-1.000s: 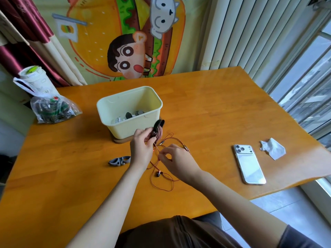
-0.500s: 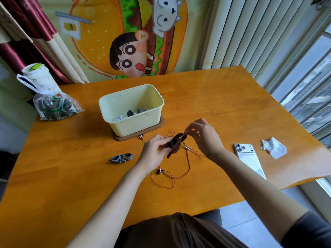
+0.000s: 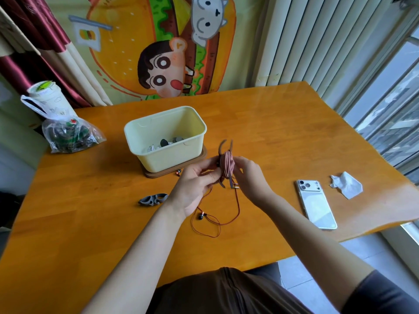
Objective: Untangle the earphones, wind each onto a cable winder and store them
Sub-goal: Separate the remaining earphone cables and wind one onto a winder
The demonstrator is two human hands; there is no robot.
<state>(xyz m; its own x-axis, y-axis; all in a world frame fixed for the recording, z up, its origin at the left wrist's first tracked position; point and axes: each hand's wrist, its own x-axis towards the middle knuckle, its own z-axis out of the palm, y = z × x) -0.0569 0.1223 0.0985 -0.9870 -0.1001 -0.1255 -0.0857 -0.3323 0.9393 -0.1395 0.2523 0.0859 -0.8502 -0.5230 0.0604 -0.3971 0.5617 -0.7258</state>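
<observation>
My left hand grips a dark cable winder held upright above the table, with reddish earphone cable wound round its middle. My right hand pinches the cable at the winder's right side. The loose rest of the red earphone cable hangs down to the table in a loop, ending in a black earbud. A second earbud lies by the box base. A spare grey winder lies on the table left of my left hand. The cream storage box holds several wound earphones.
The box stands on a brown lid. A white phone and a crumpled tissue lie to the right. A plastic bag and a cup sit at the table's far left edge.
Both hands have come together over the winder. The winder went from tilted to upright, more cable is wound on it, and the loose loop on the table is shorter.
</observation>
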